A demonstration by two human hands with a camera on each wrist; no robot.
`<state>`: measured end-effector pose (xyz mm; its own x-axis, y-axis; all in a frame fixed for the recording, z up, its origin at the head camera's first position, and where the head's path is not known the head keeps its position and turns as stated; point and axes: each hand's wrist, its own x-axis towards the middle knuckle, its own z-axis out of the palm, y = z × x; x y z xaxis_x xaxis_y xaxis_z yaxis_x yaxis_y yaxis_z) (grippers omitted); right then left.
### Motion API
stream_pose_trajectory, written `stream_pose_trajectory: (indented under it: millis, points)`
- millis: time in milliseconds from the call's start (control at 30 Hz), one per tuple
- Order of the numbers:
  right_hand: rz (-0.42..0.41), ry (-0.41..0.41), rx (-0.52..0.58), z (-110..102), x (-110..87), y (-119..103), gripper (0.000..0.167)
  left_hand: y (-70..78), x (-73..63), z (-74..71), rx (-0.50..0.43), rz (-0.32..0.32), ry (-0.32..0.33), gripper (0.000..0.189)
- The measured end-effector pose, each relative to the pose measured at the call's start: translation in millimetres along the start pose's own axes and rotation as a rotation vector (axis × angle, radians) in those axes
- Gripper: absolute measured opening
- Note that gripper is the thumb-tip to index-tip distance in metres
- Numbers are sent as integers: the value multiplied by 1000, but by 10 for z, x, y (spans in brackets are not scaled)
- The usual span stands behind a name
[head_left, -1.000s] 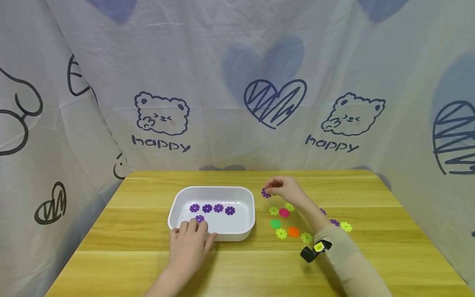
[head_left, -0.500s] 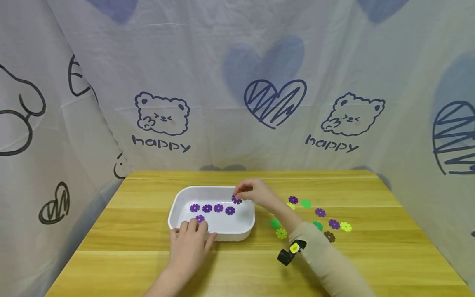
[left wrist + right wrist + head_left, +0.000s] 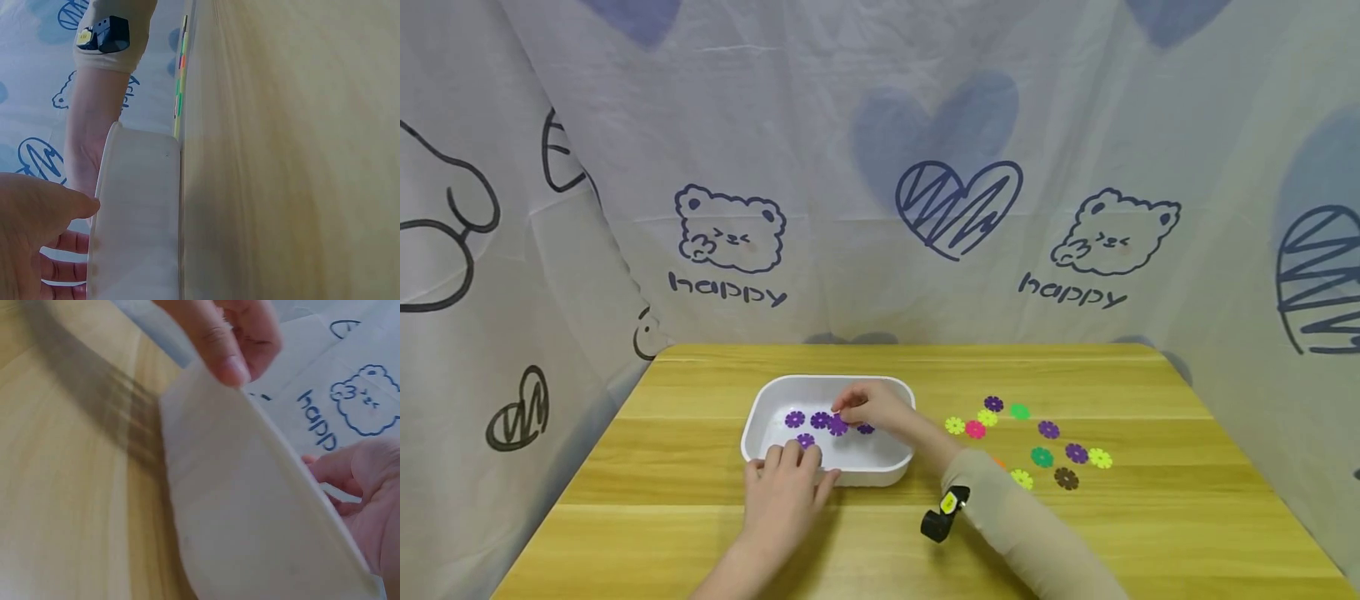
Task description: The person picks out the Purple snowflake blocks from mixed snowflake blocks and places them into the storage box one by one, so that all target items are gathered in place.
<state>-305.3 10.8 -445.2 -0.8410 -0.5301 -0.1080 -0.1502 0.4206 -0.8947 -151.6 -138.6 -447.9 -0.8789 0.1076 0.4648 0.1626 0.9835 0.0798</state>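
A white plastic tray [image 3: 872, 479] stands left of centre on the table. My left hand [image 3: 784, 500] grips its front rim, thumb outside and fingers over the edge, as the left wrist view shows with the thumb [image 3: 84, 205] at the rim. Above the inside of the tray, my right hand [image 3: 880, 408] pinches a purple snowflake disc [image 3: 838, 426] between thumb and fingertips. Several purple snowflake discs [image 3: 794, 419] lie on the tray floor, one of them [image 3: 806, 440] close to the left fingertips. In the right wrist view the tray wall hides the discs.
Right of the tray lie scattered snowflake discs: pink [image 3: 975, 429], yellow [image 3: 955, 425], green [image 3: 1019, 412], purple [image 3: 1077, 453] and brown [image 3: 1066, 477]. My right sleeve [image 3: 1000, 508] covers some of them. A wrist camera [image 3: 936, 526] hangs from that sleeve. A printed curtain [image 3: 850, 317] closes off the back.
My right hand has carried the purple snowflake disc leftward from above the table, over the tray's right side, to above the discs inside. The left hand has stayed on the rim.
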Motion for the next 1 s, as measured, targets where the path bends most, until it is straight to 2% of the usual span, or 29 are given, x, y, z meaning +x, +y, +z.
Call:
stream_pose_trajectory:
  millis: [267, 433, 567, 700, 800, 1000]
  points:
    - [4, 3, -69, 136, 83, 23, 17, 8, -2, -19, 8, -1, -3, 34]
    - [35, -41, -99, 166, 97, 29, 26, 14, -4, -31, 2, -6, -7, 34]
    - [26, -63, -124, 131, 69, 25, 25, 16, -7, -19, 1, -7, -7, 35]
    - [-1, -51, -169, 46, 24, 22, 21, 13, -11, -2, -7, -10, -9, 35]
    - [-4, -36, -137, -46, -37, 4, 23, 12, -15, 4, -13, -17, -19, 35]
    - [-29, -16, 44, -292, -227, -19, 29, 15, -12, 8, -17, -16, -9, 34]
